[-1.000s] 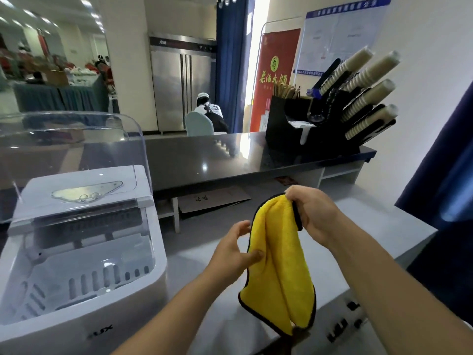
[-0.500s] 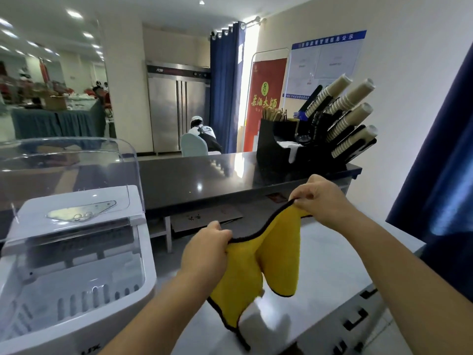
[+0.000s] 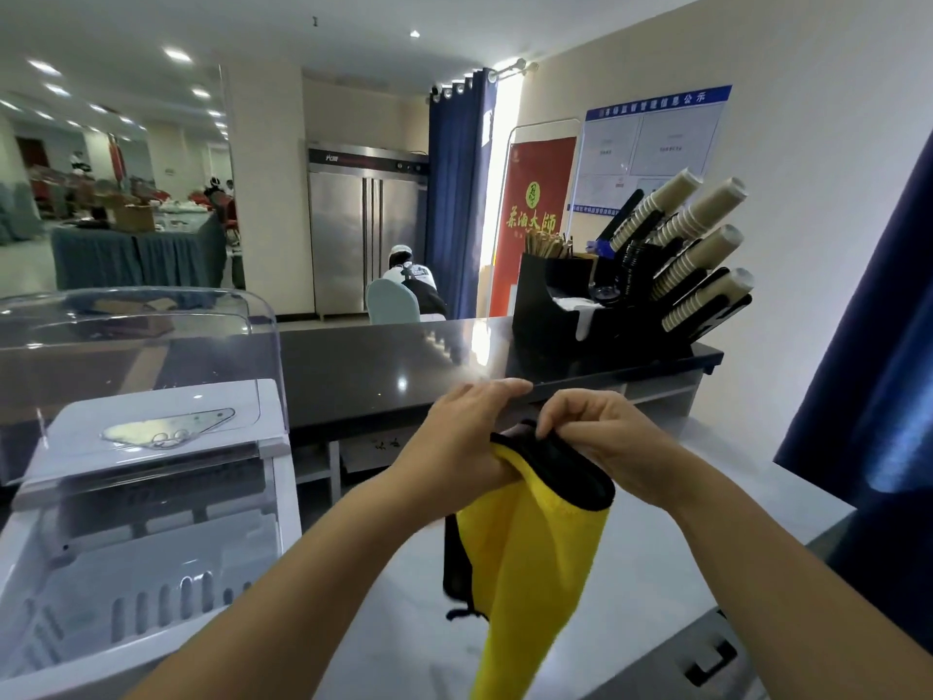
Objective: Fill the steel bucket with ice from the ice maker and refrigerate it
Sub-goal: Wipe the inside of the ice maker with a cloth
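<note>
Both hands meet mid-frame above the near pale-grey counter (image 3: 641, 613). The left hand (image 3: 462, 442) bunches the top of a yellow microfibre cloth w/ black trim (image 3: 530, 548), the right hand (image 3: 606, 442) pinches its black edge, and the rest hangs down. The white countertop ice maker (image 3: 151, 497) sits near left, clear lid raised. The steel bucket isn't in view. A tall steel two-door fridge (image 3: 368, 229) stands far centre. Looks like a side step, folding the cloth, w/ no ice scooped yet. Next prob calls for putting the cloth down & bringing the bucket to the ice maker.
</note>
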`<state>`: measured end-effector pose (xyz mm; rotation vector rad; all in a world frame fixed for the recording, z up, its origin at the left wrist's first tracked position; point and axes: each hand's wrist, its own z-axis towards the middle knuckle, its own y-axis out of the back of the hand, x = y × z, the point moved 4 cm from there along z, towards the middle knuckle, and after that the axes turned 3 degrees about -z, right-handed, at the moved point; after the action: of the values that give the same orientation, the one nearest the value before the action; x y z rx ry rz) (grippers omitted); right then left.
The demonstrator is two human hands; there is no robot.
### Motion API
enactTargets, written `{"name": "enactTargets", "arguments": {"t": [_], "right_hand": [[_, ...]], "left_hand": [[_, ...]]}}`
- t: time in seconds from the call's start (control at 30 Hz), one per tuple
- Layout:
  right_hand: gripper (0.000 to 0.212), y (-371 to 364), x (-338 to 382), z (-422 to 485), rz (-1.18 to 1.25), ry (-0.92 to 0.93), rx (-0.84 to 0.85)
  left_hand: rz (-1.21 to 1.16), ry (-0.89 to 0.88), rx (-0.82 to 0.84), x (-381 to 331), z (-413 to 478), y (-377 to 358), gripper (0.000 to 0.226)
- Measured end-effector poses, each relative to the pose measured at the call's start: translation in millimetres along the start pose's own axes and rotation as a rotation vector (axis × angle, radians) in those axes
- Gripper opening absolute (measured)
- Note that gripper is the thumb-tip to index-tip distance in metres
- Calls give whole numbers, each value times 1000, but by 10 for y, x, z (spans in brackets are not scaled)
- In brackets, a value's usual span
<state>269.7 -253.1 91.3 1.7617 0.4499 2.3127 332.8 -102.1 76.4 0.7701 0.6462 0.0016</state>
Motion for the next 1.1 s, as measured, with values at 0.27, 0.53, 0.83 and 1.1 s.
{"name": "enactTargets", "arguments": {"t": [0.27, 0.53, 0.83, 1.1], "right_hand": [[45, -54, -322, -17, 419, -5, -45], [69, -485, -861, -121, 300, -179, 166], [30, -471, -1019, -29, 63, -480, -127], [43, -351, -932, 128, 446, -738, -431]], "left_hand": [[-471, 315, 168, 191, 26, -88, 15], [-696, 576, -116, 275, 30, -7, 30], [-860, 810, -486, 539, 50, 356, 8], [-779, 594, -265, 509, -142, 162, 33]]}}
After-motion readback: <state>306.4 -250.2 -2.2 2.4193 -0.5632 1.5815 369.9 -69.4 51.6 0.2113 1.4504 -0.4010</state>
